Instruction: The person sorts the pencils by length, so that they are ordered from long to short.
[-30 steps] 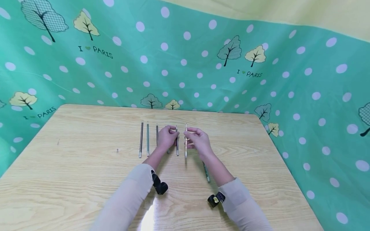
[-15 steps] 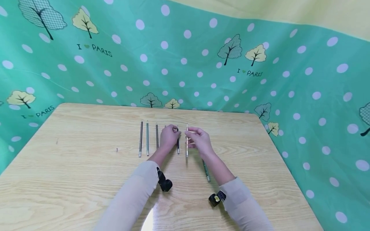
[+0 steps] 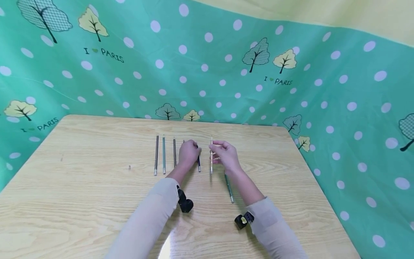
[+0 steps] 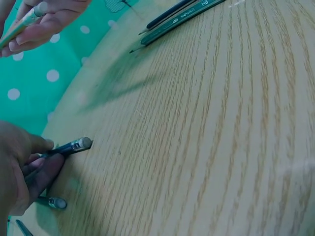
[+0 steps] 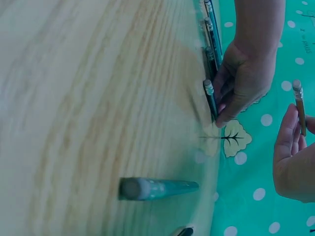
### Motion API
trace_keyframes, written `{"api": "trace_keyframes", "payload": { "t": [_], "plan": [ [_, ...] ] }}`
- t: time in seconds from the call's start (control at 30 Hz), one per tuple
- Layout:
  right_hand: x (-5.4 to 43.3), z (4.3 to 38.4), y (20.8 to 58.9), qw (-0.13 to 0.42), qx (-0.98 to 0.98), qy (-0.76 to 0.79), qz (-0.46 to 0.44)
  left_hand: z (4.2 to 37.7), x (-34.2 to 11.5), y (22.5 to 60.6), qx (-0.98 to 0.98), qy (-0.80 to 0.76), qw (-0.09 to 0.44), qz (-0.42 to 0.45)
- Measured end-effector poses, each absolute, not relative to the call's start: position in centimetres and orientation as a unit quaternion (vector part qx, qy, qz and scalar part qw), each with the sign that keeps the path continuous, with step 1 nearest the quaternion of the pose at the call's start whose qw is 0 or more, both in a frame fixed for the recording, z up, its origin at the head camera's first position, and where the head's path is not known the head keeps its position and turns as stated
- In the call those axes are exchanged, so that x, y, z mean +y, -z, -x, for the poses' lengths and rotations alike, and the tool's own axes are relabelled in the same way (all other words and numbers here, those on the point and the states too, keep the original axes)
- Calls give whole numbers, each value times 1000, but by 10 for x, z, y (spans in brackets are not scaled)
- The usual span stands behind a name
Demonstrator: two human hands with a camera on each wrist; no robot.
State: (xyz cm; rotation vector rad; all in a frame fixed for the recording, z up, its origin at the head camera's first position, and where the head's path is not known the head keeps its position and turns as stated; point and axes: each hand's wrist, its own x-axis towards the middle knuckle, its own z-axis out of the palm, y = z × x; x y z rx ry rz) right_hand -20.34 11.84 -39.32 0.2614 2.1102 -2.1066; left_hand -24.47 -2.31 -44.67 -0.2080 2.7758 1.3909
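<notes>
My left hand (image 3: pixel 188 154) pinches a dark pencil (image 3: pixel 199 166) with a silver-banded eraser end towards me. In the left wrist view this dark pencil (image 4: pixel 74 146) lies at or just above the tabletop; its far part is hidden by the fingers. To the right, my right hand (image 3: pixel 227 157) holds a pale yellowish pencil (image 3: pixel 211 168) between thumb and fingers, raised off the table, eraser end towards me. The right wrist view shows this pale pencil (image 5: pixel 299 101) standing above the hand's curled fingers. Left of my left hand another pencil (image 4: pixel 51 202) is mostly covered.
A dark pencil (image 3: pixel 156 154), a teal pencil (image 3: pixel 164 156) and another dark pencil (image 3: pixel 174 153) lie in a row on the wooden table (image 3: pixel 97 201). Under my right forearm lies a green pencil (image 3: pixel 229 189), with a darker pencil (image 4: pixel 170 14) beside it. A tiny bit (image 3: pixel 129 167) lies further left.
My right hand has shifted slightly right with the pale pencil, widening the gap to the dark one. My left hand has moved a little right, still pinching the dark pencil.
</notes>
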Motion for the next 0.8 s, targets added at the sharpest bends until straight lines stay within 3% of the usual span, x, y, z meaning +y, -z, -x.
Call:
{"api": "trace_keyframes", "payload": {
  "t": [0.8],
  "plan": [
    [134, 216, 389, 67, 724, 680, -95, 246, -21, 442, 911, -406, 26, 72]
  ]
}}
